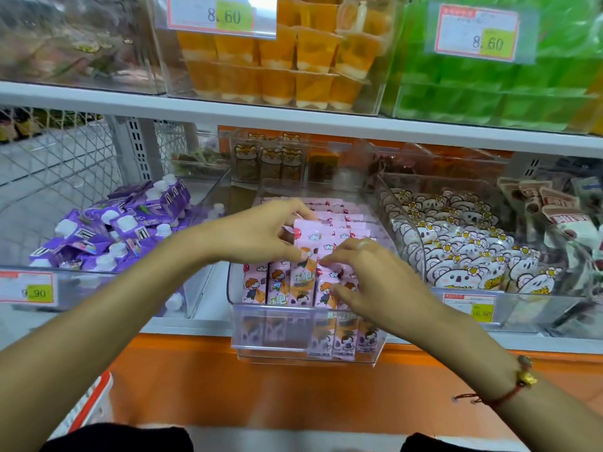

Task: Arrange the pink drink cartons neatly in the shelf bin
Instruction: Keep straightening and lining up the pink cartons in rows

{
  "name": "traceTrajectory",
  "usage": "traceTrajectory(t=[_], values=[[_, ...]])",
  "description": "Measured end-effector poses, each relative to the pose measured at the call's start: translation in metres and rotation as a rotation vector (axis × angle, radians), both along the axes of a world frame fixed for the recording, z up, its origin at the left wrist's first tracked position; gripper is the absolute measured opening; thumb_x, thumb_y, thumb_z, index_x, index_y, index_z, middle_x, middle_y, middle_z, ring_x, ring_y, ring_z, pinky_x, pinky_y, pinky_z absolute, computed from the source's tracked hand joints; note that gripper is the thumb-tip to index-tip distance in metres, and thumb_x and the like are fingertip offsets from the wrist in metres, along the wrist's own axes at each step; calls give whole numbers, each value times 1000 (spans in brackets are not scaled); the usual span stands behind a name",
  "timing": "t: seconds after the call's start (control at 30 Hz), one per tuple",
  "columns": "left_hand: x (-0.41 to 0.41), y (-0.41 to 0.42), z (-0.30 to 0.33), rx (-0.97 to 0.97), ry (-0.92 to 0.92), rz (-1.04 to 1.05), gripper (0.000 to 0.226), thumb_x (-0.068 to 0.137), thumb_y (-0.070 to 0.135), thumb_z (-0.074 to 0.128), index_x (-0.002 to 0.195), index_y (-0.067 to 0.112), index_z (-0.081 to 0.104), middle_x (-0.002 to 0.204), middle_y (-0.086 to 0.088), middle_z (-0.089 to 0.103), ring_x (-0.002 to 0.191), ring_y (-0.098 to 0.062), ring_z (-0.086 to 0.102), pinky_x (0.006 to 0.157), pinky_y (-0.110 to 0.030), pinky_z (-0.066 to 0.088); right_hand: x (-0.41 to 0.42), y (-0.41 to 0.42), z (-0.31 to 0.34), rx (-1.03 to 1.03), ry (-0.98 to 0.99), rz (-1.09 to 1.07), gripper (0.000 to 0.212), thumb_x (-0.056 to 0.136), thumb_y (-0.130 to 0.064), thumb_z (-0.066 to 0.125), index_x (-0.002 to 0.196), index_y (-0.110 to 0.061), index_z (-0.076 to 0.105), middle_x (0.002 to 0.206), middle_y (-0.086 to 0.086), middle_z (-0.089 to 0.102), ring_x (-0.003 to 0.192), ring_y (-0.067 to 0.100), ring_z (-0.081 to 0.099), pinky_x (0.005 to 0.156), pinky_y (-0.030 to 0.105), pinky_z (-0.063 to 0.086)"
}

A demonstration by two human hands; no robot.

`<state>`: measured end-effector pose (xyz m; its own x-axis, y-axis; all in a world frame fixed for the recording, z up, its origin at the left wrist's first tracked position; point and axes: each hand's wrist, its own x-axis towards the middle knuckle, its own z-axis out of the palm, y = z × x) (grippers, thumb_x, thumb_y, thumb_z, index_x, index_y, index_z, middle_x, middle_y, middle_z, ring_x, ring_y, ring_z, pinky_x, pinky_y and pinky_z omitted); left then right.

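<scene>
A clear plastic shelf bin (pixel 306 334) juts out from the middle shelf, filled with rows of pink drink cartons (pixel 277 282) printed with a cartoon child. One pink carton (pixel 305 236) stands raised above the front row. My left hand (pixel 261 231) pinches its upper left edge between thumb and fingers. My right hand (pixel 365 275) lies over the front right cartons, its fingertips pinching the top of a carton next to the raised one. Further pink cartons (pixel 339 216) lie in rows behind, partly hidden by both hands.
To the left stands a bin of purple pouches (pixel 124 230) with white caps; to the right, a bin of koala-shaped packs (pixel 463 252). Above hang bins of orange jelly cups (pixel 280 60) and green packs (pixel 496 93). Price tags (pixel 29 290) front the bins.
</scene>
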<state>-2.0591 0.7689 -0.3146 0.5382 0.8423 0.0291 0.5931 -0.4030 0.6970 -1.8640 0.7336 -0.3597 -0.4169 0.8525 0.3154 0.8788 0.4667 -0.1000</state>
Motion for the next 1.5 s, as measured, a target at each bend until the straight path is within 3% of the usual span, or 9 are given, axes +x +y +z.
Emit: traceTrajectory(t=[0.17, 0.27, 0.4, 0.57, 0.8, 0.97, 1.17, 1.23, 1.5], values=[[-1, 1, -28, 437, 438, 57, 51, 78, 43, 74, 122, 31, 53, 109, 14, 51, 107, -11, 50, 70, -28, 37, 4, -1, 0, 69, -57, -18, 37, 91, -39, 57, 126, -30, 57, 120, -7, 56, 114, 17, 47, 71, 28, 36], [0, -3, -32, 588, 495, 24, 51, 79, 49, 70, 123, 38, 50, 121, 17, 53, 111, -9, 46, 61, -24, 27, 4, -1, -2, 92, -93, -24, 37, 92, -45, 52, 127, -33, 54, 121, -9, 56, 113, 17, 49, 69, 26, 29], [2, -6, -34, 712, 586, -16, 40, 84, 52, 64, 121, 38, 56, 121, 16, 57, 111, -11, 50, 65, -27, 25, 4, -1, -3, 92, -105, -21, 36, 93, -45, 51, 126, -32, 55, 121, -9, 57, 111, 17, 51, 70, 26, 30], [1, -8, -37, 700, 597, -60, 37, 92, 48, 55, 127, 38, 57, 125, 17, 58, 115, -12, 50, 81, -30, 42, 4, -3, -1, 81, -129, -27, 35, 94, -46, 49, 126, -34, 54, 123, -11, 56, 112, 15, 51, 71, 24, 29], [-15, -24, -50, 685, 181, 179, 44, 90, 40, 61, 133, 33, 52, 136, 16, 52, 127, -6, 43, 101, -23, 34, 5, -1, 9, 50, -18, -30, 29, 96, -37, 49, 121, -30, 61, 118, -10, 60, 114, 13, 49, 76, 28, 39], [-34, -28, -55, 611, -205, 484, 43, 87, 26, 65, 127, 37, 51, 122, 24, 52, 111, -3, 51, 85, -28, 42, 6, 31, 24, 144, -20, -89, 28, 95, -27, 51, 120, -23, 62, 121, -2, 61, 116, 20, 51, 82, 30, 42], [-40, -23, -69, 247, -364, 594, 37, 90, 35, 61, 124, 42, 47, 110, 22, 55, 87, 10, 55, 86, -30, 45, -13, 106, 34, 126, -388, -225, 27, 93, -19, 47, 115, -13, 61, 117, 10, 63, 108, 29, 58, 86, 36, 45], [-36, -26, -71, 181, -423, 599, 30, 90, 36, 60, 115, 48, 49, 103, 27, 56, 75, 18, 54, 82, -28, 45, -21, 127, 32, 64, -383, -250, 25, 92, -14, 48, 112, -9, 61, 113, 13, 63, 103, 30, 60, 82, 36, 47], [-38, -22, -73, 129, -516, 604, 26, 88, 33, 63, 108, 48, 54, 108, 34, 55, 93, 18, 54, 79, -15, 45, -30, 187, 21, -194, -237, -368, 29, 93, -19, 52, 120, -11, 57, 128, 12, 57, 114, 28, 56, 99, 40, 47]])
